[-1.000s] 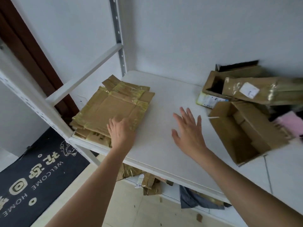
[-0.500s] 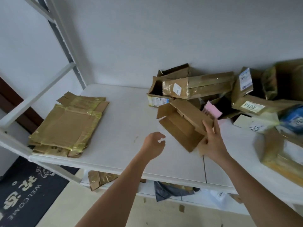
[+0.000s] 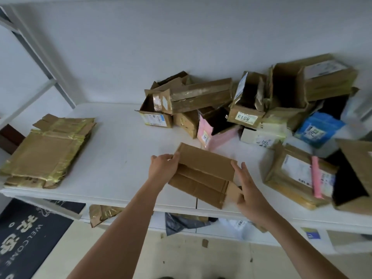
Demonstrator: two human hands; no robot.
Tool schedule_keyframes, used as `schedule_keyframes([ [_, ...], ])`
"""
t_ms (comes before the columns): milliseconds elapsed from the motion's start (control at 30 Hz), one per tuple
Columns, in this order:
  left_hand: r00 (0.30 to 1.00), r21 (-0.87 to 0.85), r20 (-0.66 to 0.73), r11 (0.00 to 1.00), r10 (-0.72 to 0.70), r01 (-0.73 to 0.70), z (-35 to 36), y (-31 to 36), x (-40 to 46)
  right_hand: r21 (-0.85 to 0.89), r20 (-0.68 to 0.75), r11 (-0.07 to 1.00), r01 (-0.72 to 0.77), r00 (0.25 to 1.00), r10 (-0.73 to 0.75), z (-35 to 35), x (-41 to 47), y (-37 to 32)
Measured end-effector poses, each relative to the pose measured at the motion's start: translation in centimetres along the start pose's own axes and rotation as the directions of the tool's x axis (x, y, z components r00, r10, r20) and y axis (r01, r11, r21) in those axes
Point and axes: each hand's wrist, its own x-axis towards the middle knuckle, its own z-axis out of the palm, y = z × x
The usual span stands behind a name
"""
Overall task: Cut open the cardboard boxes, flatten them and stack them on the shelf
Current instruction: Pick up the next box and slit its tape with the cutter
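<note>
Two hands (image 3: 164, 170) hold box (image 3: 203, 175), long axis left-right

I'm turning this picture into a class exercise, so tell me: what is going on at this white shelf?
A person is breaking down cardboard boxes. Both hands hold a plain brown open cardboard box at the front of the white shelf: the left hand grips its left end, the right hand its right end. It is not yet flat. A stack of flattened, tape-covered cardboard lies at the shelf's left end, and a heap of unflattened boxes and parcels waits at the back right.
</note>
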Motion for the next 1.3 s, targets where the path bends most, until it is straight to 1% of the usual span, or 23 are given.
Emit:
schedule_keyframes([
  [67,0.999,0.009,-0.037,1.0,0.021,-0.021,1.2,0.7,-0.5,0.264,0.065,0.964,-0.039,0.998,0.023,-0.9,0.0,0.8],
  [133,0.997,-0.071,-0.077,0.997,-0.009,0.003,2.2,0.9,-0.9,0.529,0.109,0.827,-0.19,0.982,0.156,-1.8,0.5,1.1],
  [167,0.995,-0.14,-0.087,0.99,-0.04,0.027,2.5,0.9,-1.0,0.581,0.124,0.766,-0.275,0.96,0.25,-2.2,0.7,1.2],
  [200,0.993,-0.193,-0.095,0.98,-0.064,0.045,2.9,0.7,-1.2,0.583,0.146,0.735,-0.346,0.935,0.324,-2.6,1.0,1.3],
  [233,0.992,-0.214,-0.101,0.976,-0.069,0.046,3.2,0.5,-1.3,0.545,0.174,0.742,-0.391,0.918,0.356,-2.8,1.0,1.5],
  [267,0.992,-0.217,-0.112,0.976,-0.057,0.031,3.5,0.3,-1.6,0.518,0.198,0.756,-0.4,0.916,0.349,-2.8,1.0,1.8],
  [333,0.992,-0.237,-0.124,0.971,-0.002,-0.028,3.9,0.0,-1.9,0.549,0.172,0.757,-0.354,0.934,0.312,-3.2,0.8,1.9],
  [400,0.993,-0.315,-0.105,0.945,0.058,-0.089,3.7,-0.2,-2.3,0.609,0.073,0.746,-0.27,0.955,0.286,-4.2,0.5,1.4],
  [467,0.995,-0.374,-0.047,0.922,0.086,-0.098,3.5,-0.6,-2.4,0.602,-0.013,0.784,-0.154,0.979,0.203,-5.2,0.0,1.0],
  [500,0.997,-0.356,-0.02,0.931,0.075,-0.077,3.6,-1.0,-2.4,0.564,-0.045,0.82,-0.092,0.989,0.141,-5.5,-0.2,0.9],
  [533,0.999,-0.309,0.008,0.95,0.048,-0.043,3.7,-1.3,-2.4,0.484,-0.074,0.874,-0.036,0.994,0.082,-5.7,-0.4,0.9],
  [600,0.998,-0.23,0.063,0.972,-0.027,0.041,4.1,-1.8,-2.6,0.258,-0.105,0.965,0.039,0.994,-0.012,-5.5,-0.4,1.0],
  [667,0.992,-0.315,0.095,0.942,-0.088,0.114,4.4,-2.1,-2.7,0.15,-0.112,0.987,0.059,0.993,-0.043,-4.8,0.0,1.3],
  [733,0.987,-0.428,0.098,0.891,-0.126,0.156,4.6,-2.1,-2.8,0.132,-0.09,0.991,0.035,0.996,-0.023,-4.0,0.2,1.7],
  [800,0.984,-0.451,0.105,0.875,-0.141,0.173,4.8,-2.0,-2.8,0.116,-0.041,0.993,-0.009,0.999,0.013,-3.2,0.2,2.4],
  [867,0.988,-0.394,0.099,0.907,-0.118,0.148,5.1,-1.9,-2.7,0.132,-0.043,0.991,-0.014,0.999,0.02,-2.6,0.3,2.7],
  [967,0.996,-0.344,0.065,0.935,-0.068,0.086,5.6,-1.6,-2.7,0.203,-0.096,0.979,0.007,0.995,0.012,-2.7,1.3,2.8],
  [1067,0.998,-0.319,0.016,0.946,-0.063,0.065,5.8,-1.4,-2.3,0.323,-0.059,0.946,-0.027,0.997,0.049,-3.0,1.9,2.5],
  [1100,0.998,-0.305,0.006,0.95,-0.059,0.058,5.8,-1.4,-2.2,0.329,-0.081,0.944,-0.033,0.995,0.064,-3.2,1.9,2.6],
  [1167,0.999,-0.269,-0.003,0.962,-0.046,0.044,5.9,-1.6,-2.0,0.235,-0.171,0.971,-0.049,0.981,0.091,-3.6,1.7,3.1],
  [1200,0.999,-0.254,0.002,0.967,-0.039,0.039,6.0,-1.8,-2.0,0.186,-0.181,0.98,-0.077,0.977,0.111,-3.7,1.5,3.5],
  [1267,0.999,-0.233,0.036,0.972,-0.023,0.031,6.4,-2.0,-1.8,0.192,-0.11,0.966,-0.172,0.975,0.195,-3.0,0.6,4.5],
  [1300,0.998,-0.223,0.059,0.975,-0.005,0.018,6.7,-2.1,-1.8,0.259,-0.054,0.938,-0.23,0.966,0.252,-2.3,0.1,4.8],
])
